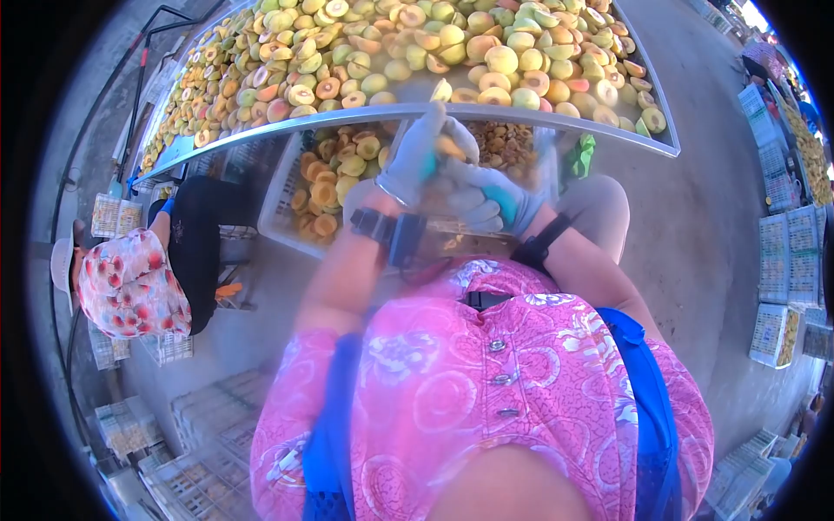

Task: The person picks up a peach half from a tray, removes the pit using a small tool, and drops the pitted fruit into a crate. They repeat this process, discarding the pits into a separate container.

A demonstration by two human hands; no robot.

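Note:
My left hand [415,165], in a grey and teal glove, is closed around an orange fruit piece [450,148] just below the metal table edge. My right hand [488,198], gloved the same way, meets it from the right with curled fingers; what they grip is hidden and blurred. Halved yellow-green and orange fruits are heaped on the metal-rimmed table [521,113]. One fruit half [441,90] lies at the rim by my left fingertips. Beneath the hands, a white crate [276,195] contains fruit halves on the left, and smaller brown pieces [506,146] lie to the right.
At the left sits another person [135,282] in a hat and a red-patterned top, a blue-gloved hand near the table. White crates [200,434] stand at the lower left, more crates [773,334] along the right. Something green [584,156] hangs below the table's right part.

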